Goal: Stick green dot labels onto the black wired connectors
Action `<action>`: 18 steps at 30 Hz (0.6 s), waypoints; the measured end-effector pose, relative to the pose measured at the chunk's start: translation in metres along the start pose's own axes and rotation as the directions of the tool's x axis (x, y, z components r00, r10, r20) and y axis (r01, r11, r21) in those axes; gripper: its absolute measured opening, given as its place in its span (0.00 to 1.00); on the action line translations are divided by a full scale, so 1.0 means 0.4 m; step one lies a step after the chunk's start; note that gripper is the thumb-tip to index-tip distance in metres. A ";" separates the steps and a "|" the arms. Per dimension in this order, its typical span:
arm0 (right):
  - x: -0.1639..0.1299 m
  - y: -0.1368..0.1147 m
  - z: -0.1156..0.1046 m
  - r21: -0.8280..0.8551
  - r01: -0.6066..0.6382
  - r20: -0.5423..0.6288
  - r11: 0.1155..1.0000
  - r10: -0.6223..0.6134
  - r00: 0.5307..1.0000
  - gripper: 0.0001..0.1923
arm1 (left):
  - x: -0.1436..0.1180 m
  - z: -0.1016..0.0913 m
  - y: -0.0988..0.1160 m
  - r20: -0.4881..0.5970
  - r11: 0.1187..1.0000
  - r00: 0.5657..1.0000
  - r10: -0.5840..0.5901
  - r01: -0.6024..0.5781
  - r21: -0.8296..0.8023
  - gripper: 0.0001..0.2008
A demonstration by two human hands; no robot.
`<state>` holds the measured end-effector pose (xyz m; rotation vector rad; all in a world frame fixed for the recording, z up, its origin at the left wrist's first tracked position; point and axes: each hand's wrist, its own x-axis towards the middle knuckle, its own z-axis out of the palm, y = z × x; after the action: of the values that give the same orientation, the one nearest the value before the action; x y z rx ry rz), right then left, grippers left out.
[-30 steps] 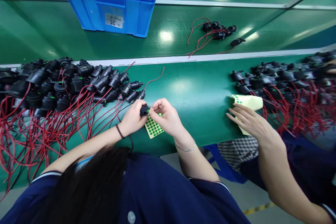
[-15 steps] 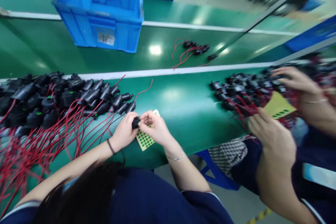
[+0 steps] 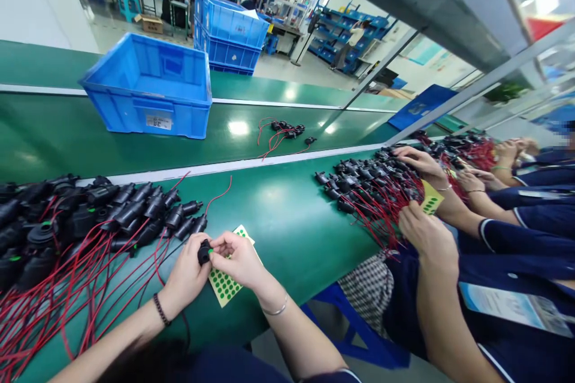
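Observation:
My left hand (image 3: 184,274) is closed around a small black cylindrical plastic part (image 3: 203,253), its open end facing away from the palm. Against the side of that part, my right hand (image 3: 239,258) pinches a green round sticker (image 3: 211,251) between thumb and forefinger. Under my right hand lies a pale yellow sticker sheet (image 3: 223,291) with rows of green dots, partly covered by the fingers. A big heap of black plastic parts (image 3: 130,215) with red and black wires (image 3: 85,269) spreads to the left of my hands. Some heaped parts bear green dots.
A blue crate (image 3: 157,114) stands on the raised green ledge beyond the bench, near several wired black parts (image 3: 287,129). To the right, a co-worker's hands (image 3: 426,233) hold another sticker sheet (image 3: 431,198) beside a second heap (image 3: 359,179). More people sit farther along.
The view has tilted up, showing more of the room. My hands stay together at the black part, and the green sticker at my right fingertips shows more clearly.

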<state>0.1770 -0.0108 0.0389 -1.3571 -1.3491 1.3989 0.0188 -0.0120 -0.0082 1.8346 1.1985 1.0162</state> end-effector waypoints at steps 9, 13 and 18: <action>0.003 0.008 -0.002 0.130 -0.034 0.063 0.991 0.026 0.998 0.11 | -0.008 0.007 -0.008 -0.013 0.999 0.999 0.044 -0.044 -0.005 0.17; 0.004 -0.001 0.000 0.131 -0.037 0.064 0.991 0.029 0.997 0.11 | -0.006 0.006 -0.002 -0.008 1.000 1.000 0.026 -0.026 -0.015 0.15; 0.009 0.003 0.000 0.128 -0.028 0.073 0.991 0.018 0.997 0.10 | -0.007 0.005 -0.005 -0.018 0.999 0.999 0.040 -0.040 -0.010 0.16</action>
<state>0.1765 -0.0074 0.0370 -1.2512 -1.2689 1.5366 0.0190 -0.0143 -0.0117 1.8521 1.1686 1.0612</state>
